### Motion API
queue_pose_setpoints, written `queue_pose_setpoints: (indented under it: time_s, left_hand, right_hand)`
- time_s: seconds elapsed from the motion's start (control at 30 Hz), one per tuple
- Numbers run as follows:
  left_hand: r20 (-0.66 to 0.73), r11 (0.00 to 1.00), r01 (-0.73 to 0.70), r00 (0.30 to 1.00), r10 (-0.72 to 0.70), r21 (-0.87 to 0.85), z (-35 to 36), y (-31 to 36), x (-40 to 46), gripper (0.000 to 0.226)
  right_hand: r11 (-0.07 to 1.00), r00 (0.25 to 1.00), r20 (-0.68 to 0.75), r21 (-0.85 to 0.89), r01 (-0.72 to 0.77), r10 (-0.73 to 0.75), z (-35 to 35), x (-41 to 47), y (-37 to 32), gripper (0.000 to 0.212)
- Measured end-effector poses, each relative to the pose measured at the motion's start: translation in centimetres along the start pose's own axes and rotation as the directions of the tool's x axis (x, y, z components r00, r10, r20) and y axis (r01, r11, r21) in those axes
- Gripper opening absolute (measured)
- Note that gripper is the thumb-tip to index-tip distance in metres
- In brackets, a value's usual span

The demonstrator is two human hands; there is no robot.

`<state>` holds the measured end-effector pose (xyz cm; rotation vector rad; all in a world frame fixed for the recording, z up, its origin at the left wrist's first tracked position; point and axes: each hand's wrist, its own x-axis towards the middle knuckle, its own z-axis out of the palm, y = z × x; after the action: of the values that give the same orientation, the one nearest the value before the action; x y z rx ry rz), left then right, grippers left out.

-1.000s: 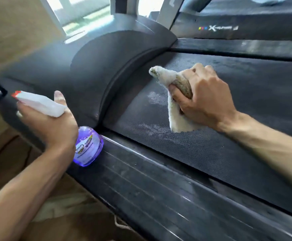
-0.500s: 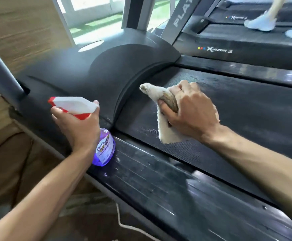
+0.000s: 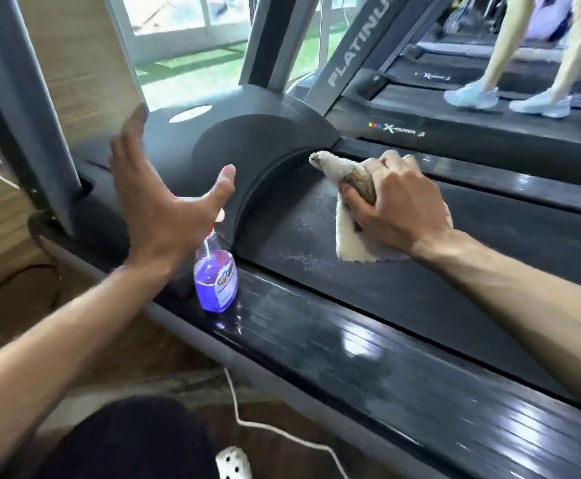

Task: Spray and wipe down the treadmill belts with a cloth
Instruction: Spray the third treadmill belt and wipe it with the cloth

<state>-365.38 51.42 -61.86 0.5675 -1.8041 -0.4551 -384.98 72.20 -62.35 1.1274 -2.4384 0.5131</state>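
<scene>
Treadmill [image 3: 368,357]: fills most of the view; its near side rail is glossy and ribbed, and the far end runs out of frame at the right.
Belt [image 3: 489,243]: dark textured strip between the two rails, with faint pale streaks near the front hood; the right arm hides part of it.
Front hood [image 3: 258,143]: rounded dark cover at the head of the belt; the uprights rising from it are cut off at the top edge.
Second treadmill [image 3: 455,133]: beyond the far rail; a person's legs and pale shoes [image 3: 472,96] stand on it, cut off above the knee.
Left hand [image 3: 164,216]: released, fingers spread straight, raised over the near rail and gripping nothing; its motion-blurred fingertips are hard to make out.
Right hand [image 3: 396,209]: grasping the cloth, fingers curled over it and pressing it down on the belt.
Cloth [image 3: 351,236]: cream, bunched under the right hand near the hood, one twisted end poking out toward the hood, a flat corner lying on the belt; the middle is covered by the hand.
Spray bottle [image 3: 216,281]: purple liquid, standing upright on the near rail just beside the belt; its trigger head is mostly hidden behind the left hand, label too blurred to read.
Power strip [image 3: 234,463]: white, on the floor, cut off at the bottom edge.
</scene>
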Motion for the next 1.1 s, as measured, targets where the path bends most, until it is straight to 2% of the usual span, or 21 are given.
queue_pose_setpoints:
  time_s: [0.1,0.17,0.23,0.3,0.37,0.4,0.47,0.5,0.53,0.6,0.67,0.8,0.9,0.97,1.03,1.1]
  left_hand:
    - [0.12,0.978,-0.185,0.973,0.197,-0.099,1.9,3.4,0.6,0.066]
    - [0.288,0.96,-0.231,0.919,0.269,-0.159,3.4,4.6,-0.9,0.061]
    - [0.509,0.956,-0.254,0.809,0.294,-0.148,5.1,4.0,-3.0,0.066]
    - [0.713,0.97,-0.235,0.669,0.211,-0.066,6.8,2.2,-5.3,0.078]
    - [0.823,0.974,-0.225,0.555,0.121,0.008,8.1,0.0,-7.5,0.084]
    - [0.852,0.974,-0.223,0.516,0.093,0.029,8.8,-1.1,-8.5,0.085]
    - [0.909,0.955,-0.293,0.408,0.085,0.042,10.0,-3.1,-10.7,0.091]
    - [0.936,0.94,-0.338,0.342,0.086,0.037,10.4,-4.1,-11.6,0.096]
    - [0.954,0.929,-0.369,0.285,0.088,0.025,10.9,-5.0,-12.3,0.1]
    - [0.97,0.92,-0.392,0.223,0.099,-0.004,11.9,-6.1,-13.3,0.101]
    - [0.969,0.92,-0.39,0.218,0.112,-0.018,13.1,-6.8,-13.6,0.1]
    - [0.946,0.951,-0.307,0.317,0.063,0.04,14.5,-8.8,-14.9,0.098]
    - [0.952,0.954,-0.293,0.305,0.036,0.058,14.9,-9.3,-15.6,0.098]
    - [0.951,0.951,-0.298,0.308,0.016,0.081,15.3,-9.2,-15.9,0.098]
    - [0.949,0.944,-0.316,0.315,0.016,0.089,15.7,-9.3,-16.3,0.098]
    - [0.954,0.938,-0.34,0.298,0.035,0.072,15.7,-9.7,-16.7,0.098]
  right_hand:
    - [0.996,0.995,0.037,-0.02,-0.091,0.092,-2.7,-0.7,1.8,0.046]
    - [0.986,0.986,0.052,-0.058,-0.154,0.157,-3.8,-1.4,2.9,0.045]
    - [0.982,0.983,0.025,-0.056,-0.178,0.18,-3.5,-1.7,3.9,0.047]
    - [0.975,0.974,0.031,-0.03,-0.222,0.223,-1.5,-1.4,4.3,0.049]
    - [0.948,0.932,0.174,-0.022,-0.318,0.317,1.5,-1.3,4.4,0.059]
    - [0.928,0.885,0.294,-0.023,-0.371,0.361,3.3,-1.3,4.5,0.068]
    - [0.93,0.76,0.552,-0.083,-0.358,0.342,7.6,-1.8,4.9,0.084]
    - [0.942,0.711,0.633,-0.095,-0.321,0.306,9.5,-2.2,5.1,0.085]
    - [0.95,0.692,0.666,-0.088,-0.299,0.28,11.0,-2.6,5.4,0.082]
    - [0.961,0.705,0.666,-0.072,-0.265,0.244,13.4,-3.2,6.0,0.071]
    - [0.971,0.731,0.648,-0.063,-0.229,0.214,15.1,-3.4,6.7,0.064]
    - [0.976,0.777,0.601,-0.033,-0.213,0.19,18.5,-3.3,8.5,0.062]
    - [0.969,0.773,0.592,-0.058,-0.24,0.227,20.7,-4.2,8.4,0.076]
    - [0.963,0.808,0.526,-0.11,-0.245,0.265,22.1,-4.6,7.5,0.093]
    - [0.959,0.849,0.449,-0.173,-0.226,0.28,22.8,-4.1,6.7,0.087]
    - [0.957,0.858,0.426,-0.176,-0.232,0.287,23.2,-3.8,6.4,0.075]
